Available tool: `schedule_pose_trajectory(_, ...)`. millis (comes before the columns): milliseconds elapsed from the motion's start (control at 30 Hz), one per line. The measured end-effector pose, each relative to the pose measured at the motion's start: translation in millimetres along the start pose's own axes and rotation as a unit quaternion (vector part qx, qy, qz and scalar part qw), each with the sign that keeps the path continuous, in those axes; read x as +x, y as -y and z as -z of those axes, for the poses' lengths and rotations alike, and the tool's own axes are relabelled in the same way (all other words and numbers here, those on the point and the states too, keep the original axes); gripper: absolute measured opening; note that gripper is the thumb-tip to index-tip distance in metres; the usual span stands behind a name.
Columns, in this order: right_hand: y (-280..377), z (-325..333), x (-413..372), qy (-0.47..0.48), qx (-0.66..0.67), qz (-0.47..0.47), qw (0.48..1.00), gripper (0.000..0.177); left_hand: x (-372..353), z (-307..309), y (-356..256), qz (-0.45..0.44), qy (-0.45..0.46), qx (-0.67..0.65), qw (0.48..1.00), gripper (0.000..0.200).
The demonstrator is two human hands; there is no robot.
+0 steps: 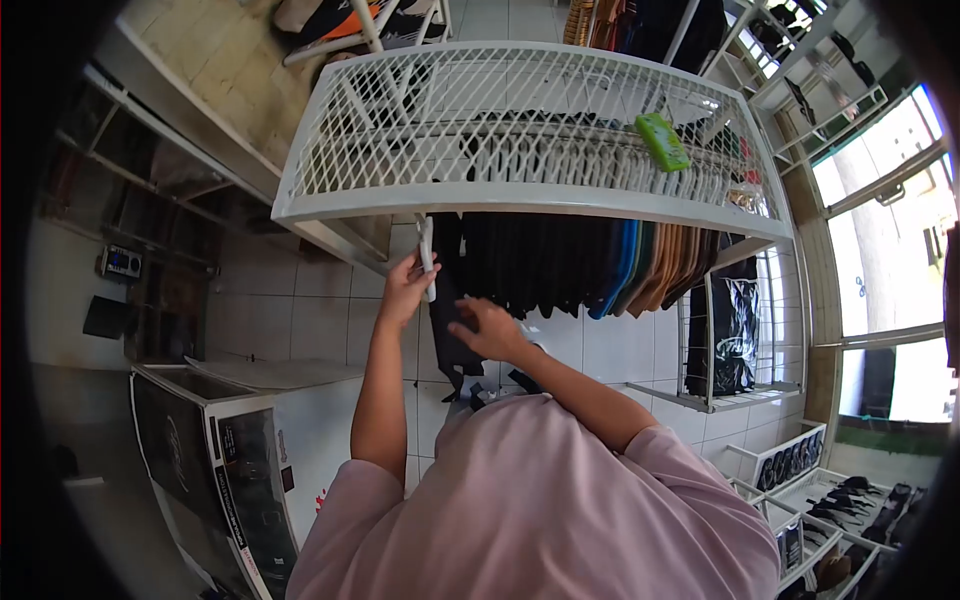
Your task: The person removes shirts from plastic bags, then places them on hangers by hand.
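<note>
My left hand [404, 290] is closed around a white clothes hanger [427, 245] at the left end of the rack. A dark garment [448, 335] hangs beneath it, its lower edge near my feet. My right hand [490, 330] is at the garment's right side, fingers apart and curved, fingertips overlapping the cloth in this view. Just beyond both hands, a row of black garments [530, 260] hangs from the same rack on white hangers, with blue, green and brown ones at the right end.
A white mesh shelf [530, 197] tops the rack, bearing a bright green packet [662, 142]. At lower left stands a large box [320, 420]. A white wire rack [712, 400] with black packages is on the right, near glass doors [885, 220]. Tiled floor [320, 300] shows between them.
</note>
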State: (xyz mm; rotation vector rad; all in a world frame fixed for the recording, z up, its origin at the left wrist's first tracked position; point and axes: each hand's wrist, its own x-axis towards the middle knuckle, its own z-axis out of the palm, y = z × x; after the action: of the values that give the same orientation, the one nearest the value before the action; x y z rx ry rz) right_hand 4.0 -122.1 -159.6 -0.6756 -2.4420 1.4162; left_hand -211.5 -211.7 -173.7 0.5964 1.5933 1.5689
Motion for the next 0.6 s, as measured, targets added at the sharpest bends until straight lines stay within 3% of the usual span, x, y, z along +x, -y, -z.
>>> schedule_pose_trajectory(67, -3, -34, -4, 0.08, -0.037, -0.058, 0.994, 0.059, 5, 2, 4, 0.002, -0.002, -0.01, 1.0, 0.06)
schedule_pose_trajectory(167, -7, -67, -3, 0.149, 0.009, -0.179, 0.972, 0.071, 13, 7, 10, -0.017, -0.011, -0.02, 1.0, 0.06)
schedule_pose_trajectory(400, -27, -120, 8, 0.059, 0.049, -0.177, 0.981, 0.071, 35, 22, 22, -0.022, -0.048, -0.047, 0.998, 0.06)
schedule_pose_trajectory(533, -50, -137, 31, 0.039, 0.129, -0.184, 0.974, 0.065, 48, 35, 49, -0.085, -0.01, -0.051, 0.995, 0.057)
schedule_pose_trajectory(600, -57, -139, 46, 0.027, 0.145, -0.179, 0.973, 0.062, 36, 37, 49, -0.071, -0.025, 0.015, 0.997, 0.056)
